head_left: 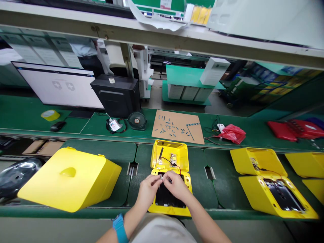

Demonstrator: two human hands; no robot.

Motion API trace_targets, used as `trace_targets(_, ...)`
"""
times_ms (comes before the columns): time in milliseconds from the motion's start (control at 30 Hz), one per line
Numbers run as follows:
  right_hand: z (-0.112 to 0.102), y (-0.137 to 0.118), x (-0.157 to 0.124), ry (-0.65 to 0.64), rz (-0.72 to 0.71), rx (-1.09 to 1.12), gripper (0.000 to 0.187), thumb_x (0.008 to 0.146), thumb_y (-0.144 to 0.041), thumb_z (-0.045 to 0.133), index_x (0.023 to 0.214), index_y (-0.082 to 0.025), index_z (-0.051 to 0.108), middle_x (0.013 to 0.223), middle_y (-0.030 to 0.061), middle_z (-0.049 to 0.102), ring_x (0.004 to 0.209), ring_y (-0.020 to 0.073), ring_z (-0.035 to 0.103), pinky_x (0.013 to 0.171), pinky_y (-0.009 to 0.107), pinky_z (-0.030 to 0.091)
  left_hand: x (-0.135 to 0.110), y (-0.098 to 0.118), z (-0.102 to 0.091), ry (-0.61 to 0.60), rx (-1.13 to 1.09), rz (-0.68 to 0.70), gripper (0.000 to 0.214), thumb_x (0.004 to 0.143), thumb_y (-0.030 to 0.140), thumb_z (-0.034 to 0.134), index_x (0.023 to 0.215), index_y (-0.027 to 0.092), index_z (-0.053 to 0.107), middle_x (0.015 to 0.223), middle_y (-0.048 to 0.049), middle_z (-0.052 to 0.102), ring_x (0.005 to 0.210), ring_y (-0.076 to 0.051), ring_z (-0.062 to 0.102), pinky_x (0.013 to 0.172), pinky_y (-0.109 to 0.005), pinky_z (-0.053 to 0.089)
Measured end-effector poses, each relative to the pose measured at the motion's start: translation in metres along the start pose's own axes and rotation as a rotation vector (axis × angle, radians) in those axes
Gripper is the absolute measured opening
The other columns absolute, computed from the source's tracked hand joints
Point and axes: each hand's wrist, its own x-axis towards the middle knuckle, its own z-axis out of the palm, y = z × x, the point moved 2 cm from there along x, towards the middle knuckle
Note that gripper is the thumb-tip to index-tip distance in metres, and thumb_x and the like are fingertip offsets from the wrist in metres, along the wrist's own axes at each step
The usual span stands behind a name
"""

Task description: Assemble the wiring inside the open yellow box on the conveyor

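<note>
An open yellow case [170,158] lies on the green conveyor in front of me, its lid tipped back with a small circuit board and red and black wires inside. My left hand [149,189] and my right hand [176,185] meet over the case's hinge area. Both are pinched closed on a small grey part [161,177] held between their fingertips. A blue watch band is on my left wrist. The lower half of the case [172,209] shows a dark opening under my hands.
A closed yellow case [71,179] sits to the left. More open yellow cases [268,179] lie to the right. Behind are a cardboard sheet with several small parts [177,127], a red bag [231,133], a small fan [137,120], a black box [116,94] and a monitor [58,86].
</note>
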Motion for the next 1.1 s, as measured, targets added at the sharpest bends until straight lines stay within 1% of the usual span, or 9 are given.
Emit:
trace_targets(233, -0.0017, 0.0003, 0.0007, -0.008, 0.001, -0.020, 0.010, 0.079, -0.018, 0.050, 0.073, -0.020, 0.057, 0.073, -0.0006, 0.059, 0.074, 0.0146, 0.052, 0.071, 0.028, 0.039, 0.0035, 0.0003, -0.0006, -0.019, 0.027, 0.018, 0.018, 0.080, 0.029, 0.061, 0.091, 0.020, 0.072, 0.092, -0.0054, 0.070, 0.089, -0.019, 0.064, 0.085, -0.033, 0.050)
trace_targets(433, -0.0015, -0.0012, 0.0020, -0.052, -0.003, 0.024, 0.012, 0.080, -0.018, 0.049, 0.070, -0.019, 0.055, 0.070, -0.0018, 0.057, 0.069, 0.0129, 0.051, 0.066, 0.025, 0.038, 0.0039, 0.0030, -0.0032, -0.052, 0.063, 0.034, 0.019, 0.081, 0.027, 0.059, 0.090, 0.018, 0.073, 0.090, -0.0068, 0.069, 0.085, -0.019, 0.063, 0.082, -0.032, 0.049)
trace_targets(700, -0.0002, -0.0016, 0.0034, -0.056, 0.006, 0.027, 0.012, 0.079, -0.016, 0.049, 0.069, -0.019, 0.054, 0.068, -0.0020, 0.056, 0.068, 0.0125, 0.051, 0.065, 0.025, 0.038, 0.0055, 0.0042, -0.0038, -0.071, 0.073, 0.016, 0.018, 0.079, 0.026, 0.059, 0.086, 0.017, 0.073, 0.087, -0.0077, 0.069, 0.083, -0.019, 0.062, 0.080, -0.031, 0.047)
trace_targets(933, -0.0013, 0.0001, 0.0010, -0.065, 0.005, 0.029, 0.011, 0.079, -0.018, 0.050, 0.070, -0.019, 0.056, 0.071, -0.0014, 0.059, 0.070, 0.0131, 0.053, 0.066, 0.025, 0.039, 0.0077, 0.0037, -0.0040, -0.095, -0.010, -0.052, 0.017, 0.076, 0.028, 0.061, 0.082, 0.019, 0.074, 0.081, -0.0059, 0.068, 0.078, -0.019, 0.061, 0.075, -0.030, 0.046)
trace_targets(1100, -0.0034, 0.0026, 0.0037, -0.043, 0.030, 0.072, 0.010, 0.079, -0.020, 0.051, 0.072, -0.019, 0.058, 0.071, -0.0006, 0.060, 0.069, 0.0137, 0.053, 0.067, 0.026, 0.040, 0.0100, -0.0015, 0.0031, -0.100, -0.183, -0.184, 0.028, 0.071, 0.033, 0.064, 0.089, 0.013, 0.072, 0.083, -0.0094, 0.071, 0.071, -0.019, 0.062, 0.069, -0.030, 0.050)
